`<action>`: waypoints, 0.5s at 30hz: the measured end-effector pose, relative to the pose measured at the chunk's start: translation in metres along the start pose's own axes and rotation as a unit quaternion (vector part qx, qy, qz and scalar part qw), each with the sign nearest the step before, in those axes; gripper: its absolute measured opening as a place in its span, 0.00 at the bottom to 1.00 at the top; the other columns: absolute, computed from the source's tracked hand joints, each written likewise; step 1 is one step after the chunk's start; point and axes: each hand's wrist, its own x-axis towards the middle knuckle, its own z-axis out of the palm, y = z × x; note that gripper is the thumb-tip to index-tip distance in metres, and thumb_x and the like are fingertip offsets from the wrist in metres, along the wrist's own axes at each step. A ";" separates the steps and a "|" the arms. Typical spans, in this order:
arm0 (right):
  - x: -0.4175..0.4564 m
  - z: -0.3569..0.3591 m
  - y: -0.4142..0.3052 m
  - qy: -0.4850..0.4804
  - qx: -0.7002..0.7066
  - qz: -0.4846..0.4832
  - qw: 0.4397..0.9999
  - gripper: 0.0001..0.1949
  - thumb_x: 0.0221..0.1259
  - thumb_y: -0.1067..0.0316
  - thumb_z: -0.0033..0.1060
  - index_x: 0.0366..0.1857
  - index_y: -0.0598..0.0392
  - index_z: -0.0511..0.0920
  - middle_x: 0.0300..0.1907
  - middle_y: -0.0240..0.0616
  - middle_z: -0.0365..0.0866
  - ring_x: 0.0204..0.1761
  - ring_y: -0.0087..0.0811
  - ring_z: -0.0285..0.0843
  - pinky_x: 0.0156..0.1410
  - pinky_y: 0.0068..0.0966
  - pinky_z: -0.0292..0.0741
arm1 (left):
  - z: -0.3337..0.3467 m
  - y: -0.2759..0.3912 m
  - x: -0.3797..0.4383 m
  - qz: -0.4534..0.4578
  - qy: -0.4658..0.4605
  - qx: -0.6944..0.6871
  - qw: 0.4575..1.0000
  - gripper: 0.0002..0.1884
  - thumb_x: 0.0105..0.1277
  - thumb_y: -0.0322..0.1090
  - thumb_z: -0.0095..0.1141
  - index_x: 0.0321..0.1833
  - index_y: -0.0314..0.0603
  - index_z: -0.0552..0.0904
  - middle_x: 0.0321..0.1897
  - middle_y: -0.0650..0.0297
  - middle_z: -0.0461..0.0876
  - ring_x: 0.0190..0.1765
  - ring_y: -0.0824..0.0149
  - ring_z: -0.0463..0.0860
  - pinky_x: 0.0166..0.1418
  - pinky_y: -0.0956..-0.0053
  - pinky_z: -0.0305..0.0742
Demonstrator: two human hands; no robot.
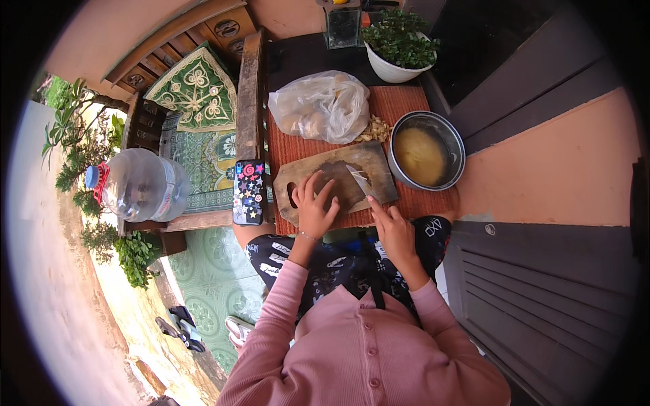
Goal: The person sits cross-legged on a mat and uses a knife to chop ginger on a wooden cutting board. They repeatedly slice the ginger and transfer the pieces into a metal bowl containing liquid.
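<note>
A wooden cutting board (330,162) with a slot handle lies in front of me, its middle dark and wet. My right hand (393,231) grips a knife (361,183), whose blade lies low over the right part of the board. Thin pale strips cling to the blade or lie at it. My left hand (316,205) rests on the board's near left part, fingers spread, with nothing seen in it. Beside the board at the right stands a metal pot (426,150) with cloudy yellowish liquid. Behind the board sits a pile of peelings (375,129).
A clear plastic bag (320,106) of round pale items sits on the orange-red mat (406,101). Behind are a potted plant (400,45) and a glass container (343,28). A phone (249,193) lies on the bench arm, left of the board; a large plastic bottle (144,185) is farther left.
</note>
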 end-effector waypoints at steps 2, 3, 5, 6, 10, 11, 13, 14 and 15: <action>0.003 -0.016 0.003 0.048 0.009 0.005 0.999 0.23 0.68 0.64 0.56 0.67 0.34 0.72 0.32 0.43 0.74 0.29 0.47 0.81 0.33 0.44 0.78 | 0.000 0.001 -0.001 0.004 -0.003 0.009 1.000 0.20 0.58 0.39 0.61 0.55 0.48 0.83 0.66 0.57 0.71 0.70 0.50 0.65 0.71 0.51 0.52; 0.005 -0.024 0.003 0.072 0.015 0.006 0.997 0.23 0.69 0.63 0.56 0.67 0.34 0.72 0.31 0.43 0.75 0.29 0.47 0.80 0.32 0.44 0.77 | 0.000 -0.001 -0.003 0.004 0.001 0.021 1.000 0.20 0.58 0.39 0.61 0.55 0.48 0.84 0.66 0.57 0.71 0.69 0.51 0.65 0.71 0.50 0.52; 0.008 -0.040 0.012 0.089 -0.006 0.019 0.996 0.23 0.68 0.64 0.57 0.67 0.35 0.73 0.32 0.43 0.77 0.31 0.47 0.81 0.33 0.44 0.77 | -0.001 -0.005 -0.007 0.001 0.009 0.047 0.999 0.20 0.58 0.38 0.61 0.55 0.48 0.84 0.65 0.58 0.72 0.69 0.51 0.66 0.70 0.50 0.52; 0.009 -0.047 0.021 0.111 -0.013 0.020 0.994 0.22 0.68 0.64 0.57 0.67 0.36 0.73 0.33 0.43 0.78 0.32 0.47 0.81 0.34 0.44 0.77 | -0.002 -0.004 -0.006 0.000 0.018 0.050 0.999 0.19 0.58 0.37 0.61 0.54 0.48 0.84 0.63 0.58 0.74 0.68 0.51 0.67 0.70 0.51 0.53; 0.024 -0.077 0.048 0.161 -0.025 0.017 0.987 0.19 0.67 0.65 0.57 0.62 0.43 0.78 0.37 0.46 0.81 0.38 0.47 0.82 0.41 0.41 0.78 | -0.011 -0.013 -0.013 -0.026 0.028 0.069 0.997 0.18 0.58 0.36 0.61 0.53 0.48 0.84 0.61 0.60 0.76 0.67 0.53 0.68 0.70 0.53 0.54; 0.027 -0.082 0.054 0.128 -0.025 0.054 0.990 0.19 0.66 0.65 0.58 0.61 0.43 0.79 0.35 0.46 0.81 0.37 0.46 0.83 0.41 0.41 0.78 | -0.013 -0.016 -0.016 -0.028 0.026 0.068 0.997 0.18 0.58 0.36 0.61 0.53 0.48 0.84 0.60 0.60 0.76 0.67 0.54 0.69 0.70 0.54 0.54; 0.036 -0.086 0.073 0.105 -0.047 0.054 0.992 0.18 0.66 0.65 0.58 0.60 0.43 0.79 0.33 0.46 0.82 0.36 0.46 0.83 0.41 0.41 0.78 | -0.017 -0.021 -0.023 -0.029 0.024 0.066 0.997 0.18 0.58 0.36 0.61 0.53 0.48 0.84 0.59 0.61 0.77 0.67 0.55 0.69 0.70 0.54 0.54; 0.042 -0.087 0.079 0.093 -0.058 0.054 0.993 0.18 0.66 0.65 0.58 0.60 0.43 0.80 0.32 0.45 0.82 0.36 0.46 0.83 0.41 0.41 0.78 | -0.017 -0.023 -0.027 -0.026 0.034 0.078 0.996 0.17 0.59 0.36 0.61 0.52 0.47 0.84 0.57 0.61 0.78 0.66 0.57 0.71 0.69 0.54 0.54; 0.047 -0.089 0.080 0.078 -0.071 0.059 0.993 0.18 0.65 0.64 0.58 0.59 0.44 0.80 0.33 0.46 0.82 0.35 0.47 0.83 0.41 0.41 0.78 | -0.019 -0.023 -0.029 -0.027 0.033 0.079 0.996 0.17 0.59 0.36 0.61 0.52 0.46 0.84 0.57 0.61 0.78 0.65 0.57 0.71 0.69 0.54 0.55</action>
